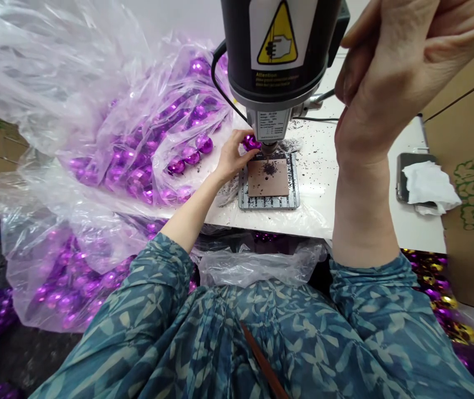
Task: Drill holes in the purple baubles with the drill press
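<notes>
My left hand point(235, 152) pinches a shiny purple mirrored ball point(251, 142) between thumb and fingers, right beside the chuck point(269, 148) of a black bench drill press point(278, 83). Below the chuck, a square brown board point(268, 185) with a small dark hole lies on the grey slotted base plate point(295, 202). Dark shavings are scattered on both. My right hand point(386, 72) is raised at the right of the drill head, its fingers curled round the feed lever point(327, 95), whose end is hidden in the grip.
Clear plastic bags point(137, 127) full of purple balls cover the table's left side, with loose balls point(190, 155) near their opening. A phone point(405, 174) lies partly under white tissue point(432, 185) at the right. Cardboard boxes point(469, 149) stand beyond. Purple and gold balls point(444, 293) sit below.
</notes>
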Tool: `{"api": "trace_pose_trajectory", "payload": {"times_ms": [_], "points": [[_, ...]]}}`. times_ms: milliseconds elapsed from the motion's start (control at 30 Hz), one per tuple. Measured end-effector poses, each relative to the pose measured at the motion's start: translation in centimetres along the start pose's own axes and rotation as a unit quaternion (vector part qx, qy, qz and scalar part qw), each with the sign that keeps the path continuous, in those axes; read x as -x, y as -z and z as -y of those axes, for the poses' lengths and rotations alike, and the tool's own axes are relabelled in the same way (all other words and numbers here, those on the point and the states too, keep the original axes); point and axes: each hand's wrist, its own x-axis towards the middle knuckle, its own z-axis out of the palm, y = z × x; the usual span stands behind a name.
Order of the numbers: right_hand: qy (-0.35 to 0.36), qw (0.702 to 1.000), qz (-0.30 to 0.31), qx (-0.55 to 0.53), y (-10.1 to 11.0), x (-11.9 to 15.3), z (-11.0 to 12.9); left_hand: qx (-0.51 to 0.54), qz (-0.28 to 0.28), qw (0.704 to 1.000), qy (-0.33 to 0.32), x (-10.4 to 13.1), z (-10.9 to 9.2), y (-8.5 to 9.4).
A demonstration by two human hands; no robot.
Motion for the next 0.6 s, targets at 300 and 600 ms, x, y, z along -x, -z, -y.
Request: {"api": "trace_pose_trajectory", "payload": {"times_ms": [300, 600], "points": [[-0.005, 0.999, -0.017, -0.041, -0.2, 0.0, -0.9, 0.322, -0.067, 0.927, 0.180, 4.9, -3.7, 2.7], [0.027, 0.999, -0.017, -0.020, 0.2, 0.1, -1.4, 0.325, -0.031, 0.920, 0.215, 6.6, -2.5, 1.9]]}}
